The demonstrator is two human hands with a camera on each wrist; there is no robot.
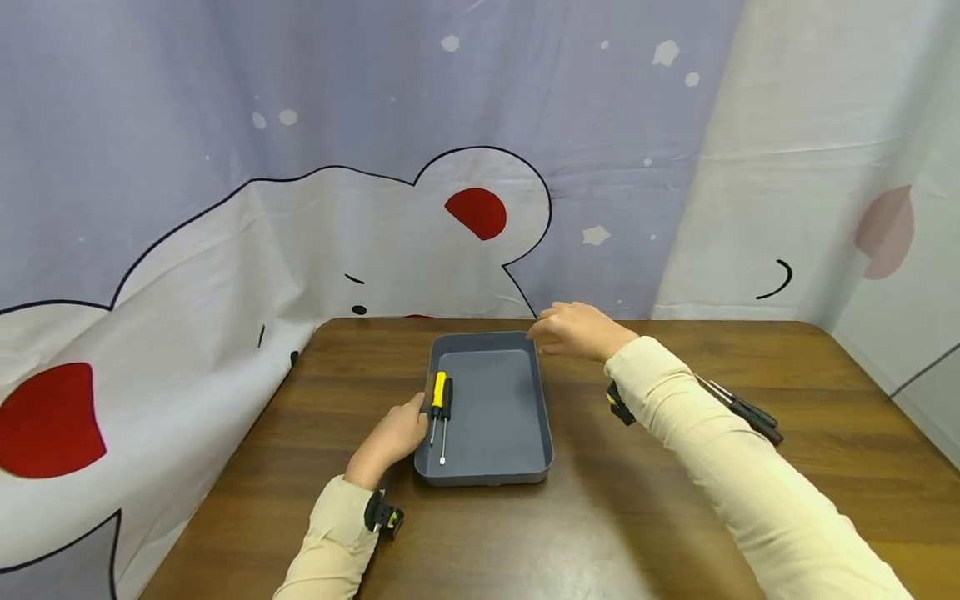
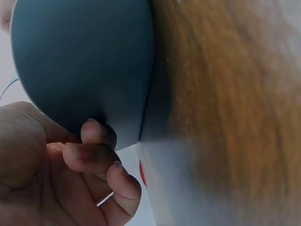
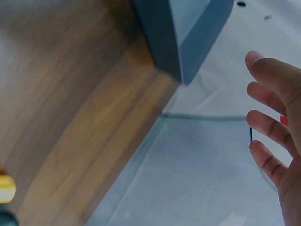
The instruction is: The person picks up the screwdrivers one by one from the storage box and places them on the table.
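A shallow grey tray [image 1: 495, 417] sits on the wooden table. My left hand [image 1: 393, 433] grips its left wall; in the left wrist view, curled fingertips [image 2: 96, 134] press against the tray's outer side, and the thumb is mostly hidden. Inside the tray, along its left side, lie a yellow-handled screwdriver [image 1: 438, 392] and a black-handled screwdriver [image 1: 447, 400], tips toward me. By the tray's far right corner hovers my right hand [image 1: 573, 331]. The right wrist view has its fingers [image 3: 270, 129] loosely bent, apart from the tray, with nothing in them.
On the right of the wooden table [image 1: 480, 542], two black-handled tools [image 1: 753, 417] with thin metal shafts lie side by side, partly behind my right forearm. A printed curtain [image 1: 375, 83] hangs just beyond the table's far edge.
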